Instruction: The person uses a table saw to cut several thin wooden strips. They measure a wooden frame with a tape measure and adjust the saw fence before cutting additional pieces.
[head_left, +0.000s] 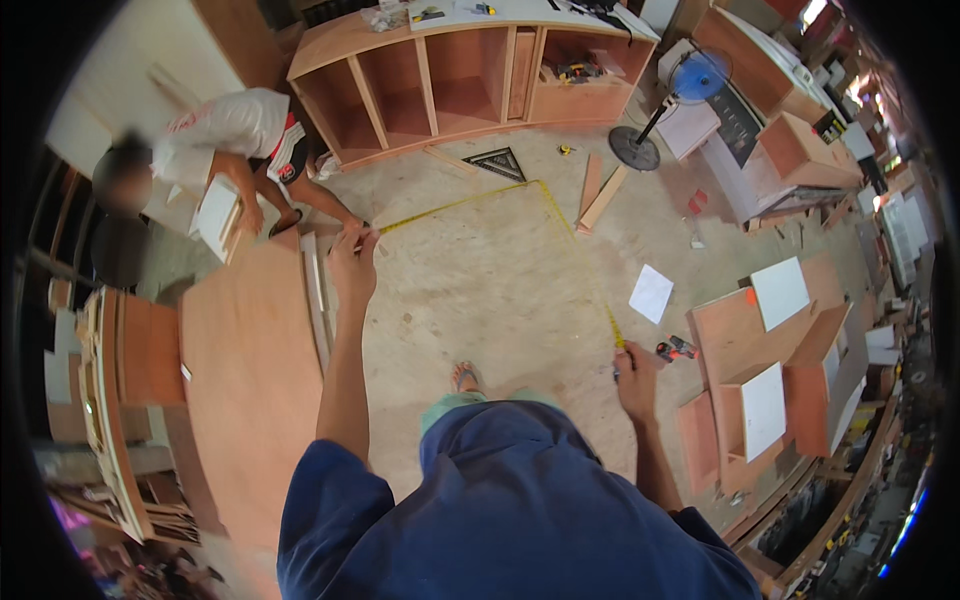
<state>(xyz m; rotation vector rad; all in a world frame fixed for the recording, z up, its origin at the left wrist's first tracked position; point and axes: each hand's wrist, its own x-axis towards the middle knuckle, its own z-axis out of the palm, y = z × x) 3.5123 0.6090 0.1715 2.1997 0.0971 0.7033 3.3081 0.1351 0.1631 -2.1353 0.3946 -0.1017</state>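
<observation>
My left hand (pixel 352 262) is raised ahead-left with fingers closed on one end of a yellow tape measure (pixel 454 204). The blade runs across to a bend near a black triangular square (pixel 495 161), then angles down to my right hand (pixel 636 378), which grips the tape's other end, its case mostly hidden. Beside that hand lie a black-and-orange power tool (pixel 676 349) and a white paper sheet (pixel 651 293) on the concrete floor (pixel 470 300).
A bending co-worker (pixel 225 140) holds white boards (pixel 215 225) at upper left. Plywood panels (pixel 245 360) stand left; an open wooden cabinet (pixel 465 85) is ahead. A fan (pixel 698 75), loose strips (pixel 603 200) and box pieces (pixel 765 410) occupy the right.
</observation>
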